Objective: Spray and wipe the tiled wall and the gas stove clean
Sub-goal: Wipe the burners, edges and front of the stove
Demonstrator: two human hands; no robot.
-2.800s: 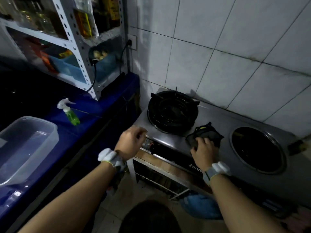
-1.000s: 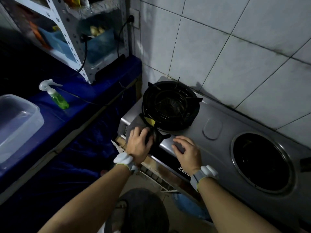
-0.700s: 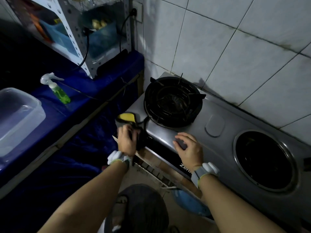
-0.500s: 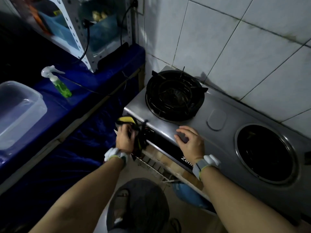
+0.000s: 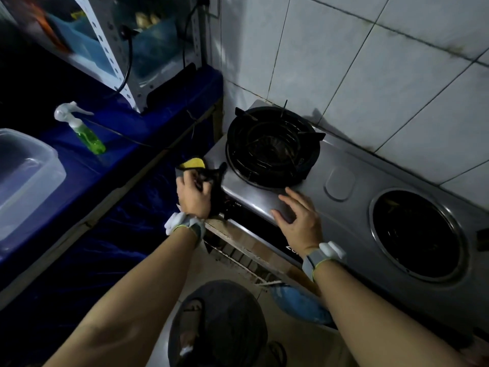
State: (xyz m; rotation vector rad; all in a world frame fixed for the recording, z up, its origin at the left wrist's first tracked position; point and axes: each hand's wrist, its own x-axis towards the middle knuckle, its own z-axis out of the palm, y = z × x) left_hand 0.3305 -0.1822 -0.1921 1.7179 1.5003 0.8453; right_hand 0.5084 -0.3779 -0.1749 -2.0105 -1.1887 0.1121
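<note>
Grip: left hand point(image 5: 194, 194) bunches cloth point(image 5: 215, 178) at gas stove point(image 5: 346, 223) front-left corner; right hand point(image 5: 299, 221) flat on top. Stove-wiping step; next, probably drag cloth along front.

Cannot see most of the cloth point(image 5: 211, 176) under the left hand point(image 5: 193, 194). Loses the end of the gas stove point(image 5: 357, 207) past the 3 o'clock edge, the plastic tub point(image 5: 53, 161) past 9 o'clock. Cannot read the lettering point(image 5: 290, 251) behind the right wristband point(image 5: 321, 256).

A grey fabric wristband point(image 5: 197, 229) edged in yellow-green, carrying a white rounded plastic unit point(image 5: 176, 222), sits behind the left hand point(image 5: 194, 196). A matching wristband point(image 5: 311, 262) sits behind the right hand point(image 5: 299, 223). Both forearms are bare.
</note>
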